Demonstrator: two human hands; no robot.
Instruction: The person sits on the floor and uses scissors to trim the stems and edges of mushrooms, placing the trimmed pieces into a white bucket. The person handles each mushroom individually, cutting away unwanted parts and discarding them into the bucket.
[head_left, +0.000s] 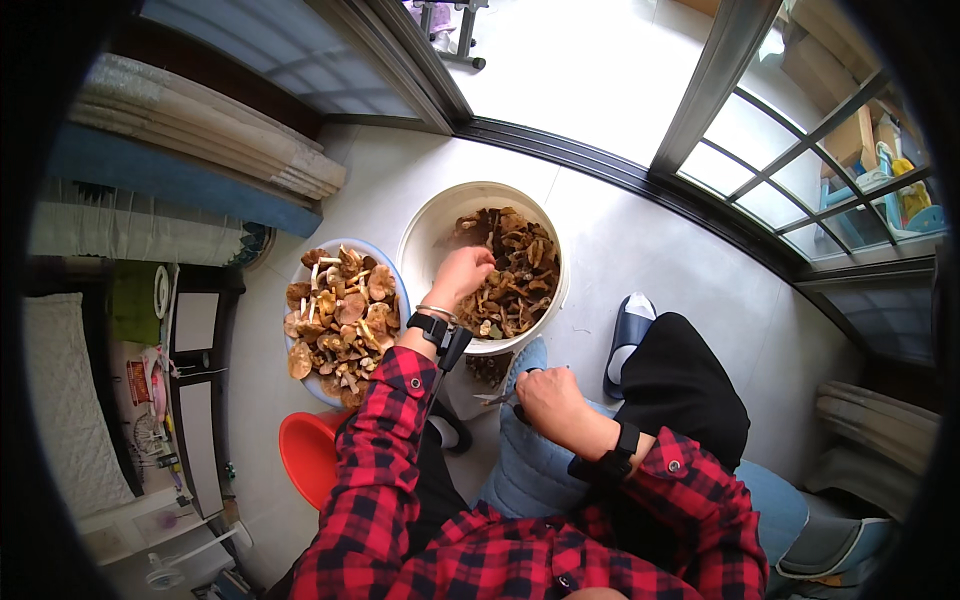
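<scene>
My left hand (466, 271) reaches over a white plastic bucket (420, 247), its fingers bent close together above the brown mushrooms (525, 277) inside. Whether the fingertips pinch anything is hidden. In my right hand (553, 397) is a pair of scissors (493, 399), the blades pointing left and a dark handle loop showing at the fingers. It is held nearer to me, just below the bucket. Left of the bucket stands a pale basin with a blue rim (402, 281), heaped with mushrooms (349, 307), caps and pale stems mixed.
A red plastic container (304, 457) stands by my left forearm. Dark scraps (491, 369) lie in a pale container below the bucket. Blue quilted fabric (525, 469) lies between my legs. A sliding-door track (555, 150) crosses the floor ahead; folded curtains (210, 127) hang left.
</scene>
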